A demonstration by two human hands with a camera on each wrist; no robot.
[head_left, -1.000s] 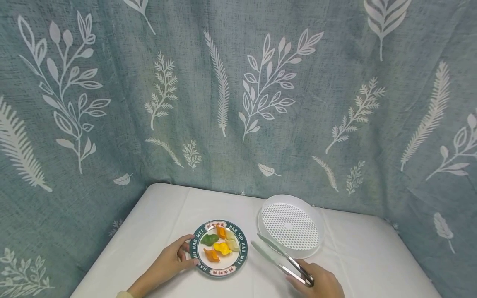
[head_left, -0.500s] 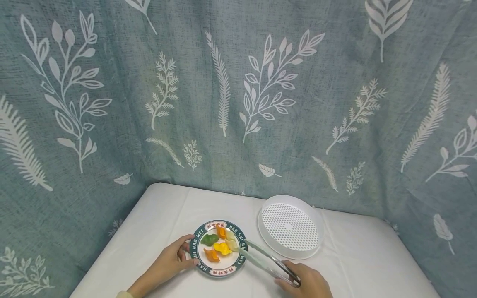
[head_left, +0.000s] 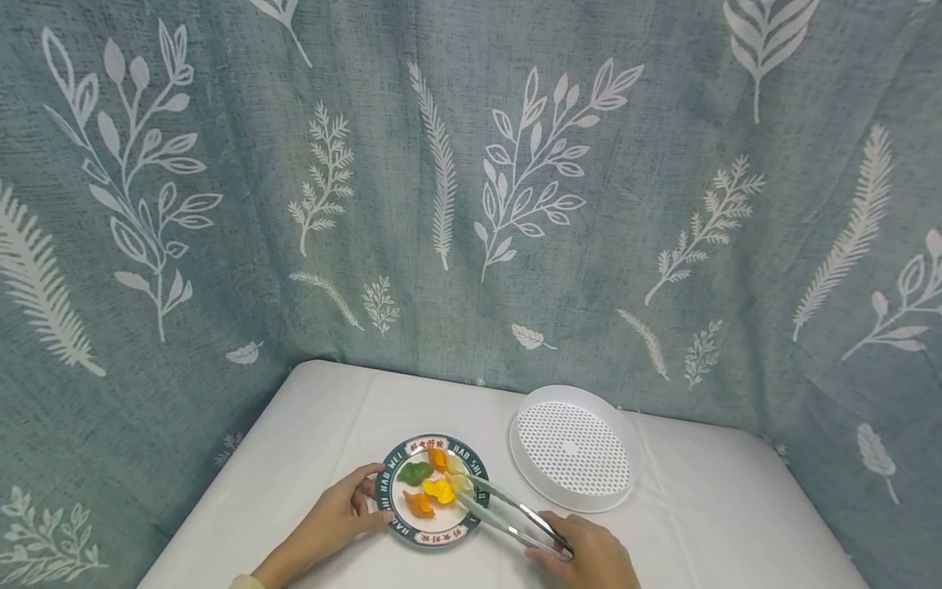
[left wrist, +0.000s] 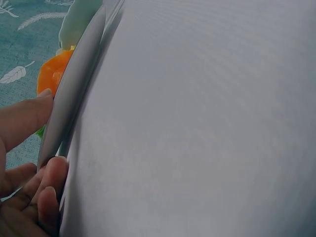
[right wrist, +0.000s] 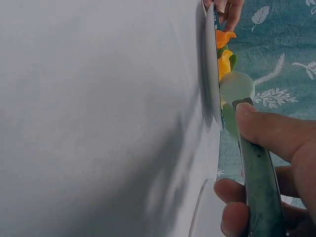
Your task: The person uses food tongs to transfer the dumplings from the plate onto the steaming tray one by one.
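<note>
A round plate with a dark green patterned rim (head_left: 477, 468) carries several dumpling-shaped pieces: a green one (head_left: 414, 473), a yellow one (head_left: 440, 491), orange ones (head_left: 419, 504) and pale ones. My left hand (head_left: 334, 515) grips the plate's left edge, thumb on the rim and fingers at its side, also seen in the left wrist view. My right hand (head_left: 589, 552) holds metal tongs (head_left: 526, 514) with pale green tips, parted over the plate's right part around a pale piece; whether they touch it I cannot tell. In the right wrist view the thumb presses the tongs' arm (right wrist: 261, 182).
A white round tray with a perforated base (head_left: 572, 446) stands behind and right of the plate, near the tongs. The white-covered table (head_left: 324, 409) ends at a blue-green curtain (head_left: 441, 327) with white leaf prints.
My right hand has moved left with the tongs, whose tips went from the right of the plate to over its pale pieces. My left hand has stayed on the plate's edge.
</note>
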